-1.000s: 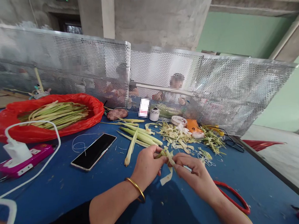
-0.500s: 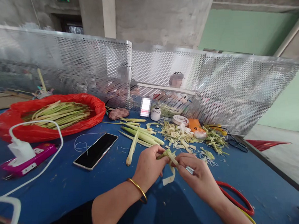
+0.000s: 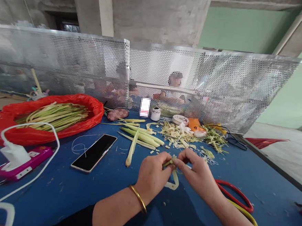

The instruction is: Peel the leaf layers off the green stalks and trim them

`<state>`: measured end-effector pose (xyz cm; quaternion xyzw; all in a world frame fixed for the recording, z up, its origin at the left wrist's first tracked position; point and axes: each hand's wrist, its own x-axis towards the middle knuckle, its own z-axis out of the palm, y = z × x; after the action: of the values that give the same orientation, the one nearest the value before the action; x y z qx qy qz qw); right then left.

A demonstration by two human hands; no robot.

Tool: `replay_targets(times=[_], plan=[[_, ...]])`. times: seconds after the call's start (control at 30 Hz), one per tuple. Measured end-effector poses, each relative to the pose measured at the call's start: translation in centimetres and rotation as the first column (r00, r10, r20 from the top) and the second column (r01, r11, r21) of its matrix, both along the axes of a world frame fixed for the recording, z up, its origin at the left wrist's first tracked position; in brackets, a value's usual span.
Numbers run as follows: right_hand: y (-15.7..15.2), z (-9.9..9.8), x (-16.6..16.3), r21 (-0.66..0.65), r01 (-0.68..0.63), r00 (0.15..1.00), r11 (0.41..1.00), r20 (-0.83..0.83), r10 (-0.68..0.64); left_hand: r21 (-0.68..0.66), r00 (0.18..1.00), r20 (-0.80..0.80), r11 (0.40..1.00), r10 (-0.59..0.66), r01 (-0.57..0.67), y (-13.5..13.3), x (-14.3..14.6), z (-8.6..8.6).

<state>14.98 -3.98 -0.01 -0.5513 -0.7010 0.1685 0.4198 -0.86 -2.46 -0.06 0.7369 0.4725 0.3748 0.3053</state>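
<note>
Green stalk (image 3: 169, 163) pinched, pale strip (image 3: 174, 180) dangling

Blue table (image 3: 68, 187); red bag (image 3: 94, 111) at ten o'clock holding pale green stalks (image 3: 55, 116); black phone (image 3: 94, 153); silver perforated screen (image 3: 85, 66); magenta power strip (image 3: 27, 163).

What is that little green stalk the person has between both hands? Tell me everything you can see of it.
The stalk is a short, slim, yellow-green piece of plant that looks fibrous. It lies roughly level just above the blue table. The left hand pinches one end and the right hand pinches the other, so only its middle shows. A pale, thin peeled strip hangs from it and curls in a loop below. Whether the loop touches the table is unclear.
</note>
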Motion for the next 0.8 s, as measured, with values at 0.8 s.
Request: replay_targets(times=[0.8], plan=[[1.3,0.9,0.6,-0.166,0.009,0.728,0.986,-0.675,-0.120,-0.469,0.899,0.158,0.770,-0.408,0.432,-0.6,0.7,-0.4]])
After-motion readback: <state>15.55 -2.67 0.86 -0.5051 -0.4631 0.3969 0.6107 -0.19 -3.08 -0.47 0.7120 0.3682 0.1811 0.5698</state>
